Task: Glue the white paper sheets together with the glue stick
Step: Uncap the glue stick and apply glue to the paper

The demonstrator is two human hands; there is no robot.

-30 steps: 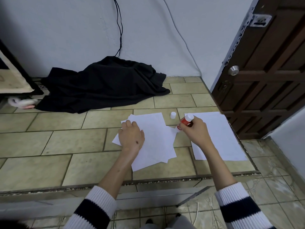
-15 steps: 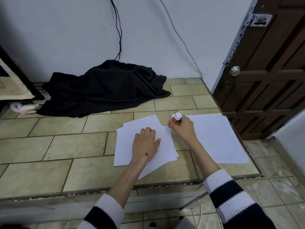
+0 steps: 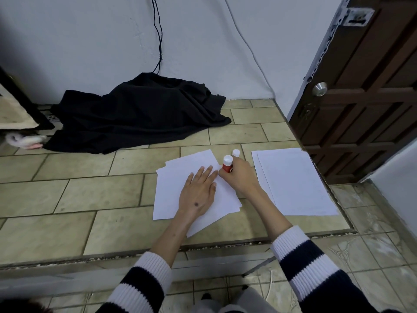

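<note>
A loose pile of white paper sheets (image 3: pixel 171 190) lies on the tiled floor in the middle of the view. My left hand (image 3: pixel 198 192) rests flat on top of it, fingers spread. My right hand (image 3: pixel 240 177) grips a red glue stick (image 3: pixel 226 164) with its white end up, its lower end at the pile's upper right corner. A small white cap (image 3: pixel 235 152) stands on the floor just behind the stick. A second stack of white sheets (image 3: pixel 295 184) lies to the right, untouched.
A black cloth (image 3: pixel 140 114) is heaped against the white wall at the back. A dark wooden door (image 3: pixel 361 91) closes off the right side. A floor step edge (image 3: pixel 112 256) runs across in front of me. A pinkish object (image 3: pixel 24 141) lies at far left.
My left hand has slid from the pile's upper left to its middle right. My right hand with the glue stick has shifted left to the pile's upper right corner.
</note>
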